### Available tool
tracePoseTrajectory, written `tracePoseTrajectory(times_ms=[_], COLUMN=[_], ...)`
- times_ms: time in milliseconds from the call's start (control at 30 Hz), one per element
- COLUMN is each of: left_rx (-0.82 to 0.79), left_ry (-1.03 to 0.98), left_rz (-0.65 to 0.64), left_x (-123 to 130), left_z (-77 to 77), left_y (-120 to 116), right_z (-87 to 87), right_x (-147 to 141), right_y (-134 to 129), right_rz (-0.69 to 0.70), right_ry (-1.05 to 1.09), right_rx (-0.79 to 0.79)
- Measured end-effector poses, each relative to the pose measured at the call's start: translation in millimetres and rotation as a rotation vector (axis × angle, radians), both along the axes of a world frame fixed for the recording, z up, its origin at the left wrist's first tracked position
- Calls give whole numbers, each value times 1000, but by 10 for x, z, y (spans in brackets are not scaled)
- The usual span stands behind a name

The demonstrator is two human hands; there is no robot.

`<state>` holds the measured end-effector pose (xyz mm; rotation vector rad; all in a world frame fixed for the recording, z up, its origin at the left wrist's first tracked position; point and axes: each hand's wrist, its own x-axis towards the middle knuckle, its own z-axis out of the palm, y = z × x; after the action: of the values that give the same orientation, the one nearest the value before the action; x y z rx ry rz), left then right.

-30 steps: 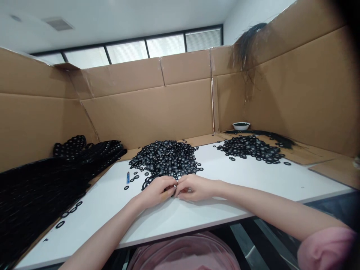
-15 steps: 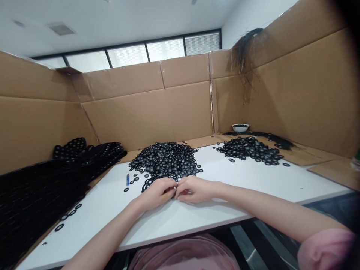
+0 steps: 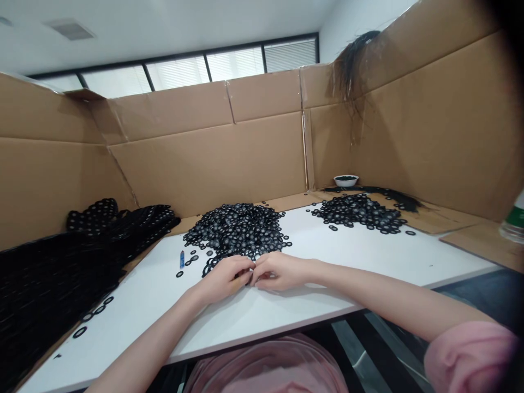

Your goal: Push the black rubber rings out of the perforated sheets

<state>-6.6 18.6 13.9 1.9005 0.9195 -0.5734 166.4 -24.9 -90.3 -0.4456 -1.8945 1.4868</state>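
Observation:
My left hand (image 3: 228,277) and my right hand (image 3: 275,272) meet at the fingertips, low over the white board (image 3: 327,251). Fingers of both hands are bent and pinched together around something small and dark that is too hidden to name. Just beyond them rises a large heap of black rings (image 3: 241,229), and a few rings show beside the left hand. A smaller heap of black rings (image 3: 360,212) lies to the right at the back. Left of the large heap is a small blue tube (image 3: 182,260).
Black netted material (image 3: 53,289) fills the left side. Loose rings (image 3: 81,332) dot the board's left edge. At the back right stand a white bowl (image 3: 346,181) and dark strands (image 3: 388,194). A bottle (image 3: 513,221) is at the right edge. Cardboard walls (image 3: 204,169) surround the board.
The camera view has shifted slightly, bringing more of the bottle into view at the right. Both hands keep nearly the same pinched pose at the same spot on the board.

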Motion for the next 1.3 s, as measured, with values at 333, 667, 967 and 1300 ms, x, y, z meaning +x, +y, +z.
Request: tracePoseTrajectory(times_ms=[333, 667, 967, 1300], left_rx=[9, 1, 1, 0], left_ry=[12, 28, 34, 8], left_rz=[-17, -26, -11, 2], left_x=[2, 38, 25, 24], left_z=[8, 54, 35, 34], left_y=[5, 24, 14, 9], right_z=[37, 55, 52, 51], right_x=[16, 22, 20, 26], right_y=[11, 18, 23, 19], right_rz=[4, 4, 6, 15], right_ry=[-13, -56, -56, -44], right_rx=[-7, 54, 59, 23])
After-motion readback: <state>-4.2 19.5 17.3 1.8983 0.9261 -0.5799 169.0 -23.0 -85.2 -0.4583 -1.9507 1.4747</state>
